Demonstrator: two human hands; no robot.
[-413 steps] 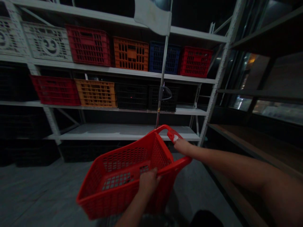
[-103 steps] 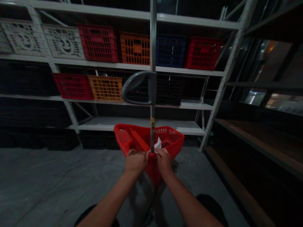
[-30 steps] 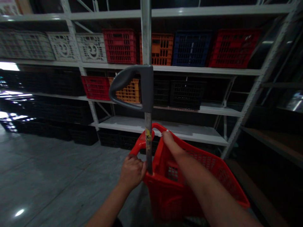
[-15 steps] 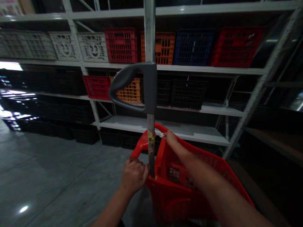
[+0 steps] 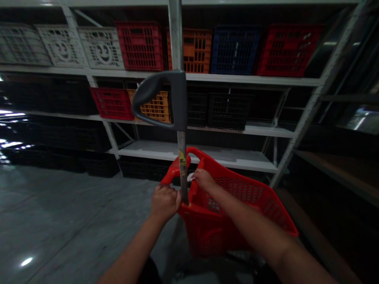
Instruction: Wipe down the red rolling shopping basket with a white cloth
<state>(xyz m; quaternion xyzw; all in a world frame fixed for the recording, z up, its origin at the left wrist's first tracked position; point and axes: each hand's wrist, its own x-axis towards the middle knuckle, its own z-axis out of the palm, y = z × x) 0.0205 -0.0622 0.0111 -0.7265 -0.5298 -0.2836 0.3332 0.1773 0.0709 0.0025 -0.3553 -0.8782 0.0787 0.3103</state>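
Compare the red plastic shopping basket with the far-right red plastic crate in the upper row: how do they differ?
The red plastic shopping basket stands low by the floor, with the left hand gripping its rim; the red plastic crate sits high on the white metal shelf. The basket has a grey pull handle on a rod; the crate is a plain box. Both are red, perforated plastic.
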